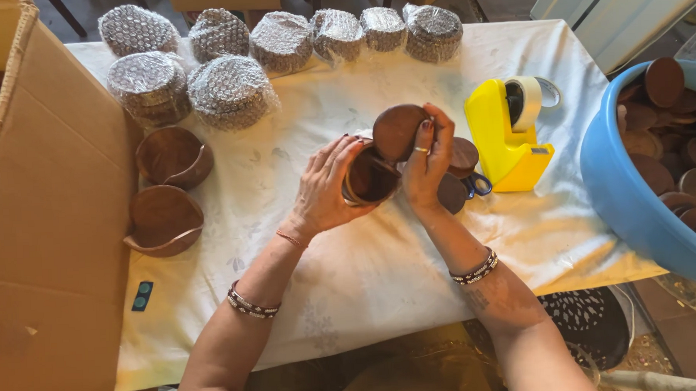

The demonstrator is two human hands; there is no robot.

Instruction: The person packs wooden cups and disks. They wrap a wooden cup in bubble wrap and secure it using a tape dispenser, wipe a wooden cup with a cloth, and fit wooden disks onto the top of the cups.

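Holding a small stack of round wooden bowls (370,178) on edge above the middle of the counter (351,272), the left hand (325,190) wraps its fingers around the stack's rim, while the right hand (428,162) pinches a flat wooden disc (398,130) just above it, touching the stack's top edge. Both hands are closed on their pieces. These pieces look stiff, smooth and fairly light, likely to slip against one another, so the rim seems the safest place to grip. More brown discs (457,172) lie just beside the right hand, near a yellow tape dispenser (508,136). Two spouted wooden bowls (169,186) sit by a large cardboard box (40,214) on the left. Bubble-wrapped bundles (229,92) line the far edge of the white patterned cloth, and a blue tub (625,193) of wooden pieces stands at the right.
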